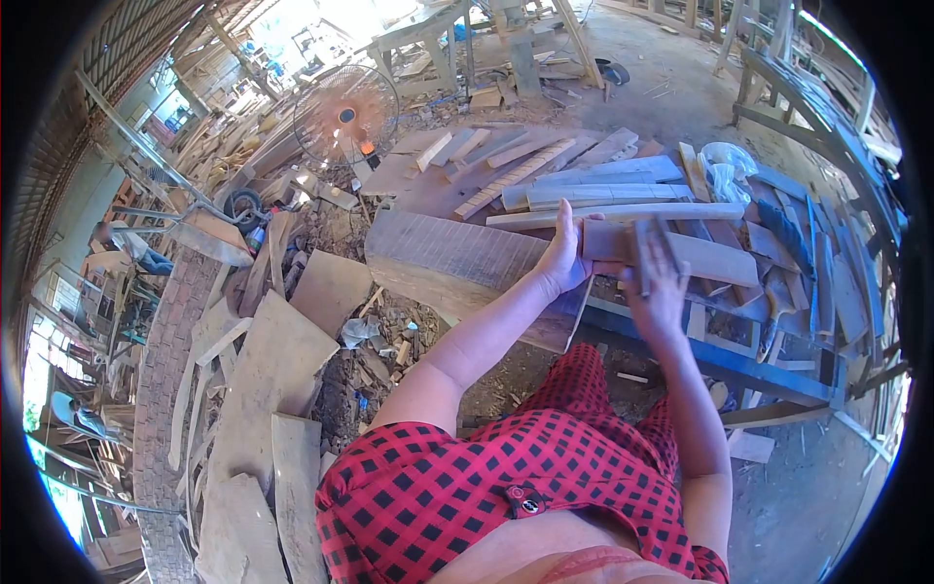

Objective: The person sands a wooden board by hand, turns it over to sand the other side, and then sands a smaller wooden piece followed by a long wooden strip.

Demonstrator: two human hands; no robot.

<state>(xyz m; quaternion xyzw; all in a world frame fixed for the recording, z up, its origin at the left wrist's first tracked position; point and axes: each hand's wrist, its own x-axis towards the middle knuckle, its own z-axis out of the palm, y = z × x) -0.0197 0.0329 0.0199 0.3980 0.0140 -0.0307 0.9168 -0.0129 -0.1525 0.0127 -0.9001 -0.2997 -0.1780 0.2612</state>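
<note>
A flat wooden piece [715, 260] with a rounded far end stretches to the right from my left hand [564, 255]. That hand is closed on its near end, thumb pointing up and the other fingers partly hidden. My right hand [661, 297] grips a dark flat block [642, 255], held across the face of the wooden piece; the fingers are slightly blurred. Just left of and under my left hand lies a thick wooden beam [452, 255] with a ridged top.
Loose boards [608, 195] are piled beyond my hands, with a clear plastic bag [727, 167] on them. A blue-grey bench frame [739, 370] stands at the right. A fan [347, 115] is ahead left. Large planks [268, 380] and wood scraps cover the left side.
</note>
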